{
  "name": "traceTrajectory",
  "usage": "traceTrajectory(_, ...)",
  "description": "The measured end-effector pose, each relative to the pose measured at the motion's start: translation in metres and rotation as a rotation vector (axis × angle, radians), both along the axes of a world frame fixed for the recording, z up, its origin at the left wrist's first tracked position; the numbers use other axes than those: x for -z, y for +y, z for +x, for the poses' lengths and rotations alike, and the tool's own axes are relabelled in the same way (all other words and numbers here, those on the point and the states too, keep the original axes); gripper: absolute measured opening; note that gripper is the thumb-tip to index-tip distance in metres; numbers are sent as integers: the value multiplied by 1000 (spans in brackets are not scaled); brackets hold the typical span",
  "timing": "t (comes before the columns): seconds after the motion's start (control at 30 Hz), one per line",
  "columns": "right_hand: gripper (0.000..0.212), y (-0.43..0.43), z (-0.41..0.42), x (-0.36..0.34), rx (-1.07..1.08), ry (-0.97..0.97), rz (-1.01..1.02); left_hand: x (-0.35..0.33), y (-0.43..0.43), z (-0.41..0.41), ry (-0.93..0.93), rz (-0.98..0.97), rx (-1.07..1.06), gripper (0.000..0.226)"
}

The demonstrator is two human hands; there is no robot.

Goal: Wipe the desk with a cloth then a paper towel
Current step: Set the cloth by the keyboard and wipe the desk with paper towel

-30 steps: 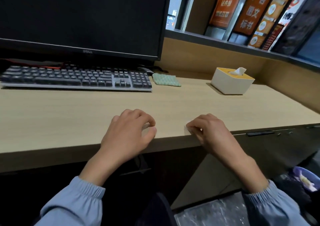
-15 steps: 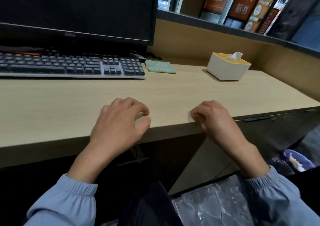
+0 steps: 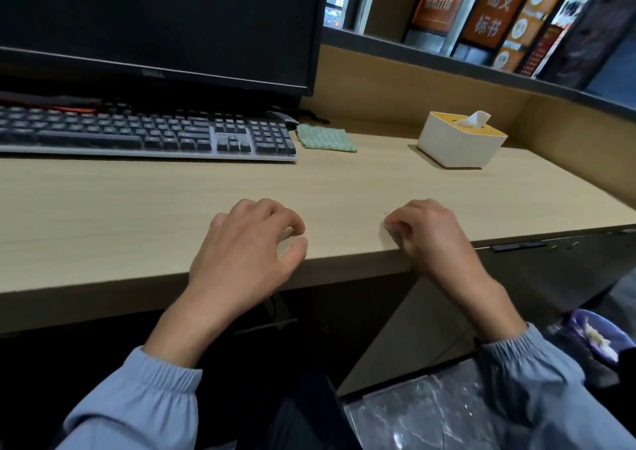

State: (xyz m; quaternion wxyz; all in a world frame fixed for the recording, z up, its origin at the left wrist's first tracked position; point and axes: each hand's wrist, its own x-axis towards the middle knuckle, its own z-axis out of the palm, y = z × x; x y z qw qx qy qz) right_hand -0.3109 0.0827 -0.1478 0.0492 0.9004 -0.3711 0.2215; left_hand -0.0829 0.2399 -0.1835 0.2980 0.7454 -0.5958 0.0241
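basically unchanged vs 0.5 s ago: both hands stay at desk front edge. left hand knuckles up, fingers curled, thumb near index; can't tell if it holds anything. right hand curled, pinching white paper towel on desk. green cloth lies just beside keyboard.

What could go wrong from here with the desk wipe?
1. The pale scrap under the right hand sits near the desk front edge; it may slip off.
2. The green cloth lies right beside the keyboard; reaching for it could nudge keys.
3. A wide wipe may shove the tissue box.
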Motion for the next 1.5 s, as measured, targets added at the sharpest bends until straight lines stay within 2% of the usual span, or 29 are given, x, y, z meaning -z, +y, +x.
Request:
traceTrajectory(0.13, 19, 64, 31, 7, -295, 13, 55, -1, -1, -1, -1, 5, -9, 24)
traceTrajectory(0.2, 25, 62, 31, 7, -349, 50, 100, -1, -1, 0, 4, 3, -7, 24)
traceTrajectory(0.37, 15, -8, 24, -6, -47, 34, 21, -1, 1, 0, 13, -6, 7, 24)
traceTrajectory(0.5, 17, 58, 53, 2, -316, 51, 79, -1, -1, 0, 9, -7, -2, 26)
traceTrajectory(0.57, 19, 63, 52, 3, -377, 72, 125, -2, 0, -1, -3, -4, -7, 28)
traceTrajectory(0.73, 16, -10, 46, -9, -78, 44, 46, -5, 4, 0, 33, -24, 42, 29)
traceTrajectory(0.83, 15, 35, 66, -7, -247, 75, 59, -12, 6, 12, 232, -98, 72, 21)
traceTrajectory(0.87, 15, 56, 67, -4, -342, 91, 87, -16, 7, 18, 251, -112, 55, 19)
traceTrajectory(0.93, 17, 70, 64, -2, -451, 131, 139, -22, 13, 33, 158, -113, 5, 19)
traceTrajectory(0.97, 15, 60, 63, -3, -431, 127, 144, -24, 17, 42, 97, -110, -22, 19)
traceTrajectory(1.07, 12, 6, 54, -12, -179, 59, 63, -31, 36, 68, 33, -81, -125, 21)
traceTrajectory(1.13, 16, 2, 61, -15, -125, 43, 28, -29, 48, 86, -33, -25, -210, 22)
traceTrajectory(1.2, 16, 39, 83, -9, -264, 49, 9, -27, 58, 102, -74, 9, -271, 20)
traceTrajectory(1.27, 17, 89, 96, 2, -480, 39, 78, -26, 65, 109, -19, 2, -278, 19)
traceTrajectory(1.33, 19, 100, 100, 6, -590, 81, 129, -27, 69, 111, 22, 0, -282, 19)
traceTrajectory(1.5, 17, 7, 98, -11, -211, 16, 27, -21, 74, 112, 70, -56, -283, 14)
